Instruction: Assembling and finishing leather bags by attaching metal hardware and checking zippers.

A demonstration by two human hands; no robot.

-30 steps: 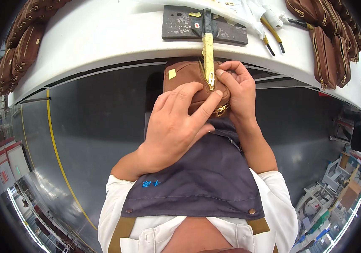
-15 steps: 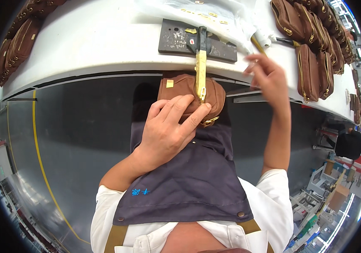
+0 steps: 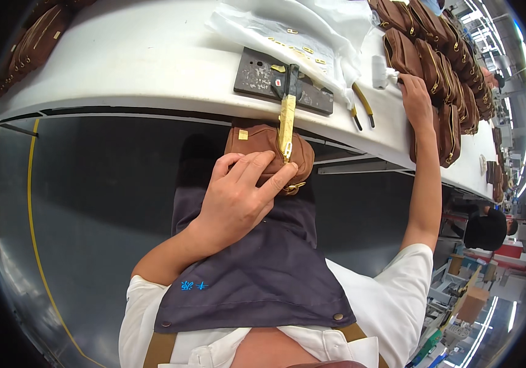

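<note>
My left hand is closed on a brown leather pouch, its fingertips pressing beside a gold zipper pull. A yellow-taped bar reaches from the bench edge into the pouch's zipped side. That bar is fixed to a dark metal plate on the bench. Out to the right, my right hand grips the handle of a white-headed mallet lying on the bench; the fingers cover most of the handle.
Clear plastic sheeting with several gold zipper pulls lies behind the plate. A yellow tool with two dark-tipped prongs rests right of the plate. Rows of brown pouches stand at right, more pouches at far left. Another person is farther off right.
My right hand has moved right and outward, from above the bench edge to the mallet's handle. My left hand stays on the pouch. The whole view has shifted slightly.
</note>
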